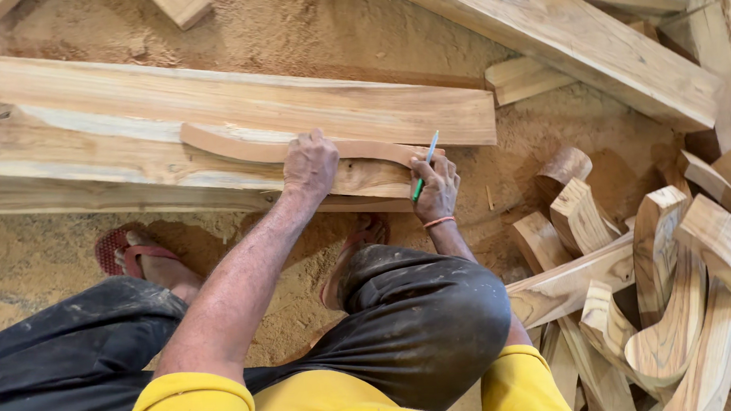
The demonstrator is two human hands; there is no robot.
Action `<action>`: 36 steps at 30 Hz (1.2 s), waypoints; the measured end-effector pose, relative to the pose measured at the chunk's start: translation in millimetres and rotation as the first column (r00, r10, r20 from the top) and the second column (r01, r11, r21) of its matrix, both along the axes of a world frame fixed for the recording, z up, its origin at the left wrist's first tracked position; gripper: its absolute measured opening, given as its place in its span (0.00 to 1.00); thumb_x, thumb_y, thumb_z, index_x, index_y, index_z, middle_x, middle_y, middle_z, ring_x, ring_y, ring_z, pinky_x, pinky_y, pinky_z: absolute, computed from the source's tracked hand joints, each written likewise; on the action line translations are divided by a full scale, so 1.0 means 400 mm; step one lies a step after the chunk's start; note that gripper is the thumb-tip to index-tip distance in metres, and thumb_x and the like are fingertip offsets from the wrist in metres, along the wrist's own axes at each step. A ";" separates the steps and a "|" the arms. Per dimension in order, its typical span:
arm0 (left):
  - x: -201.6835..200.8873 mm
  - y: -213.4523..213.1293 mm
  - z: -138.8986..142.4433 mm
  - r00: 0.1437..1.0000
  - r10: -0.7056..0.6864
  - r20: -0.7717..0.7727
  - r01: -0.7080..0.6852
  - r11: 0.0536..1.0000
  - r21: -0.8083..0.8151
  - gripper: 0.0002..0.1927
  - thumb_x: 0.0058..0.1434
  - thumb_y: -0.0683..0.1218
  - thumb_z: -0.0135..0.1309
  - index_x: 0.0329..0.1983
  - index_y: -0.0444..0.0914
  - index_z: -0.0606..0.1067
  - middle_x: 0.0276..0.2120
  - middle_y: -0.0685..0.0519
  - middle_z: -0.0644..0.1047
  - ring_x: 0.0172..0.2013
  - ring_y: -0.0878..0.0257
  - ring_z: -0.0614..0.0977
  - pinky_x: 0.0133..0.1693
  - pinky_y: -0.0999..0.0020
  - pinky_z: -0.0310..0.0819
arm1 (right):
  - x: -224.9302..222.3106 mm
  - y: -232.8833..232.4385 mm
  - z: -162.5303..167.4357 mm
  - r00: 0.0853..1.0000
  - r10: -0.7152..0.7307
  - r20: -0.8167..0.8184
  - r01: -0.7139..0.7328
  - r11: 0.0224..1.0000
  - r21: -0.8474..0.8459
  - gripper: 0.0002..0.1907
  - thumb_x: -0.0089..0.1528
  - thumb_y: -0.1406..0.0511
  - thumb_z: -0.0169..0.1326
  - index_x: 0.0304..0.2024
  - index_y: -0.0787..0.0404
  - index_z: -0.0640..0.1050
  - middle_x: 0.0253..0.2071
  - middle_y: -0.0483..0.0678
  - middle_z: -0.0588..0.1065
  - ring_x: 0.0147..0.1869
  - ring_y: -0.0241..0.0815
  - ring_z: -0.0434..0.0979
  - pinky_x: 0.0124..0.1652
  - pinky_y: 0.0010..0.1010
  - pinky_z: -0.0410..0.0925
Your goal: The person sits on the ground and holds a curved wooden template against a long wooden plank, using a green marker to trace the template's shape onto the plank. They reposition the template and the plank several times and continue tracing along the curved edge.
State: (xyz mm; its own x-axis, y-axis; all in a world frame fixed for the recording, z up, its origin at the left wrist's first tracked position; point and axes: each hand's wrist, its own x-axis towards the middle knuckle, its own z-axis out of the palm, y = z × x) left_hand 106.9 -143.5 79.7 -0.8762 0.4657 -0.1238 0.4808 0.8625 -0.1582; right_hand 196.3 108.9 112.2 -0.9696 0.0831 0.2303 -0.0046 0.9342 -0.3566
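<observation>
1. Left hand point(311, 164) pressed flat, fingers spread, on curved template point(299, 149) lying atop wood plank point(135, 116).
2. Right hand point(436, 187), fingers clamped on green pencil point(426, 164), at the template's right end.
3. Pile of curved cut pieces point(668, 300) lies to the right on sawdust floor point(43, 257).

A woodworking shop, floor level: sawdust point(238, 28) blankets the ground, rough-sawn planks point(216, 105) lie across it, and a heap of curved cut wooden pieces point(668, 300) is stacked on the right.
</observation>
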 end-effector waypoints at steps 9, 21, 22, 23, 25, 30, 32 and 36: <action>-0.019 0.242 0.022 0.934 -0.327 0.146 0.285 0.925 0.252 0.08 0.71 0.42 0.50 0.44 0.40 0.80 0.36 0.48 0.81 0.33 0.60 0.85 0.33 0.66 0.84 | 0.039 0.110 -0.038 1.000 0.017 -0.002 -0.017 1.000 0.004 0.13 0.59 0.66 0.62 0.46 0.48 0.82 0.53 0.46 0.73 0.62 0.53 0.70 0.58 0.46 0.62; -0.242 0.437 0.006 0.740 -0.514 0.434 0.640 0.737 -0.217 0.39 0.71 0.46 0.48 0.75 0.78 0.49 0.32 0.57 0.78 0.31 0.71 0.80 0.25 0.76 0.76 | -0.076 0.191 -0.127 0.999 -0.053 -0.005 0.052 0.995 -0.081 0.06 0.69 0.64 0.55 0.43 0.52 0.83 0.48 0.51 0.77 0.60 0.49 0.72 0.59 0.41 0.64; -0.257 0.437 0.001 0.737 -0.517 0.435 0.647 0.725 -0.234 0.41 0.71 0.47 0.49 0.75 0.79 0.47 0.31 0.57 0.77 0.30 0.72 0.79 0.26 0.77 0.75 | -0.074 0.194 -0.128 0.993 -0.078 -0.093 0.063 0.986 -0.152 0.08 0.71 0.65 0.52 0.48 0.56 0.82 0.46 0.50 0.78 0.58 0.48 0.73 0.59 0.41 0.65; -0.267 0.439 0.000 0.737 -0.515 0.439 0.650 0.718 -0.250 0.42 0.70 0.49 0.49 0.75 0.80 0.45 0.31 0.58 0.76 0.29 0.72 0.78 0.27 0.77 0.74 | -0.065 0.197 -0.125 0.979 -0.102 -0.177 0.061 0.973 -0.223 0.11 0.72 0.65 0.49 0.52 0.60 0.80 0.45 0.49 0.79 0.56 0.46 0.75 0.59 0.40 0.67; -0.288 0.439 0.005 0.729 -0.508 0.458 0.642 0.740 -0.202 0.37 0.73 0.50 0.47 0.74 0.80 0.47 0.31 0.58 0.76 0.30 0.68 0.78 0.31 0.72 0.73 | -0.024 0.173 -0.120 0.958 -0.174 -0.226 0.071 0.912 -0.403 0.13 0.73 0.65 0.47 0.53 0.64 0.79 0.43 0.48 0.79 0.51 0.44 0.78 0.53 0.36 0.71; -0.275 0.446 0.058 0.680 -0.503 0.533 0.702 0.656 -0.277 0.46 0.65 0.55 0.57 0.77 0.75 0.43 0.38 0.55 0.79 0.38 0.62 0.81 0.39 0.61 0.75 | 0.034 0.055 -0.106 0.957 -0.238 -0.164 0.096 0.796 -0.598 0.15 0.67 0.66 0.50 0.51 0.67 0.82 0.34 0.50 0.79 0.37 0.43 0.77 0.37 0.34 0.69; -0.269 0.444 0.080 0.671 -0.524 0.524 0.710 0.659 -0.250 0.46 0.63 0.57 0.59 0.76 0.75 0.45 0.42 0.54 0.78 0.44 0.57 0.80 0.42 0.56 0.74 | 0.015 0.022 -0.084 0.965 -0.171 -0.197 0.030 0.822 -0.569 0.12 0.69 0.67 0.51 0.50 0.68 0.81 0.38 0.53 0.80 0.43 0.46 0.79 0.44 0.36 0.71; -0.283 0.443 0.093 0.682 -0.483 0.550 0.679 0.696 -0.231 0.39 0.68 0.56 0.55 0.74 0.78 0.49 0.44 0.54 0.80 0.46 0.56 0.82 0.44 0.54 0.74 | -0.061 0.001 -0.039 0.987 -0.066 -0.144 -0.021 0.846 -0.532 0.11 0.68 0.68 0.54 0.50 0.68 0.80 0.39 0.54 0.80 0.44 0.50 0.81 0.46 0.36 0.72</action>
State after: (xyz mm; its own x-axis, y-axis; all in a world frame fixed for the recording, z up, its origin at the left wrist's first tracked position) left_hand -6.5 33.8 117.0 -0.2475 0.6815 -0.6887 0.9567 0.2844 -0.0623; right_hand 171.8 109.2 96.5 -0.9228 0.2560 0.2880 -0.0806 0.6027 -0.7939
